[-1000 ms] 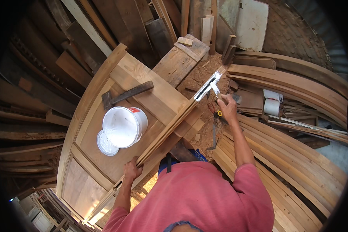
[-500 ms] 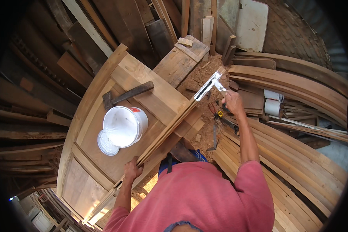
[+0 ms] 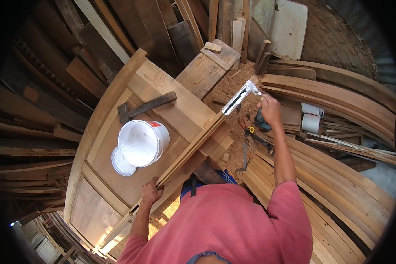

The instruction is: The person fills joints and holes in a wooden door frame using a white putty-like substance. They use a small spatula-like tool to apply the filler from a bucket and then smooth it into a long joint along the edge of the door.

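Observation:
My left hand (image 3: pixel 151 192) is closed on a long wooden rail (image 3: pixel 191 147) along the near edge of a panelled wooden door (image 3: pixel 174 83). White glue (image 3: pixel 236 99) coats the rail's far end, on both sides of a dark slot. Beyond that end, my right hand (image 3: pixel 269 108) is closed round a small applicator (image 3: pixel 257 93) smeared with the same white paste; its exact kind is hidden by the coating. The applicator touches the rail's tip. On the door panel stands a white bucket (image 3: pixel 164 143) of white glue, with its lid (image 3: pixel 122 163) beside it. A hammer (image 3: pixel 147 108) lies behind the bucket.
Stacked planks (image 3: pixel 321 189) fill the right side, with curved boards (image 3: pixel 330 94) farther back. On the sawdust-covered floor lie pliers (image 3: pixel 243 123) and a green power tool (image 3: pixel 262 119). A low wooden bench (image 3: pixel 198 79) stands beyond the door, and boards lean at the left.
My right hand has shifted slightly right and nearer the rail's tip, drawing the applicator to its end. The green power tool shows more now. My left hand stays put.

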A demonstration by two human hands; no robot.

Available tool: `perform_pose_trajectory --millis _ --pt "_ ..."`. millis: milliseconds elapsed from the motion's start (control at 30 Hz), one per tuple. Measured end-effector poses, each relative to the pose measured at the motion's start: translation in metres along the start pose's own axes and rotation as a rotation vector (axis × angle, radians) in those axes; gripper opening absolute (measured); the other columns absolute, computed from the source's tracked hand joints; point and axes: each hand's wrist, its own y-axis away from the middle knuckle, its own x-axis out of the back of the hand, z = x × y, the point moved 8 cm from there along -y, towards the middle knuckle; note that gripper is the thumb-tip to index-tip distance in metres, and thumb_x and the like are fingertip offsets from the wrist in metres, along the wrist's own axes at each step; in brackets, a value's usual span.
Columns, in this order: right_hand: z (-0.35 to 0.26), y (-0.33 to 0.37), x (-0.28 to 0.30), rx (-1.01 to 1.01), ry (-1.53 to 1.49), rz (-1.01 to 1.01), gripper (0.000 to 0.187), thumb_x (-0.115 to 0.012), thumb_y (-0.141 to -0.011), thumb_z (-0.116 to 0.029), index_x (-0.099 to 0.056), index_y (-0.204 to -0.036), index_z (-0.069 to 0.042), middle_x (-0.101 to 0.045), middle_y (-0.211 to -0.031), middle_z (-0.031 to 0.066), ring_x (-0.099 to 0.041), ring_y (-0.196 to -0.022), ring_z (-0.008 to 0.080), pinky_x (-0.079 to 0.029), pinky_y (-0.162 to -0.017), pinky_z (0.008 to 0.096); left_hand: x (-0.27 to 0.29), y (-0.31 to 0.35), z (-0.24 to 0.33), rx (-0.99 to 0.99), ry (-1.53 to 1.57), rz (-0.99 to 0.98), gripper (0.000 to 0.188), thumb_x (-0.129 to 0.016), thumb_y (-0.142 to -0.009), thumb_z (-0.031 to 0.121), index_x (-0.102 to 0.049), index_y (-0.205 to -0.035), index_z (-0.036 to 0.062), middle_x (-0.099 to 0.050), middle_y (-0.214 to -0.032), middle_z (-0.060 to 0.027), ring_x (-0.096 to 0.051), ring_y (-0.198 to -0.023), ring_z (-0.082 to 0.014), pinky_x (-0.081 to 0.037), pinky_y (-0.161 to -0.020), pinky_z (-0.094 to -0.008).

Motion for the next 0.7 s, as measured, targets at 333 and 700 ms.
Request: perform_pose_trajectory --millis 333,700 --pt "-0.004 0.042 -0.044 -0.132 -0.166 -0.508 0.030 -0.047 -0.100 -0.019 -0.065 -0.087 0.002 -0.071 -0.073 0.0072 -0.063 -0.057 0.0144 -0.051 -0.058 0.0301 -0.002 -0.002 -0.002 -0.010 0.003 0.002 0.050 -0.077 -0.081 0.030 -0.062 -0.126 0.0142 -0.075 -0.094 -0.0230 -0.072 -0.089 -0.0433 -0.057 -0.085 -0.0524" --pt "-0.107 -0.024 -0.023 0.056 0.652 -0.534 0.024 -0.070 -0.081 -0.016 -0.074 -0.100 -0.001 -0.074 -0.102 0.0227 -0.071 -0.099 0.0413 -0.056 -0.084 0.0487 -0.004 -0.003 -0.005 -0.025 -0.028 0.018 0.051 -0.077 -0.081 0.032 -0.062 -0.126 0.0160 -0.075 -0.094 -0.0211 -0.072 -0.089 -0.0424 -0.057 -0.083 -0.0522"
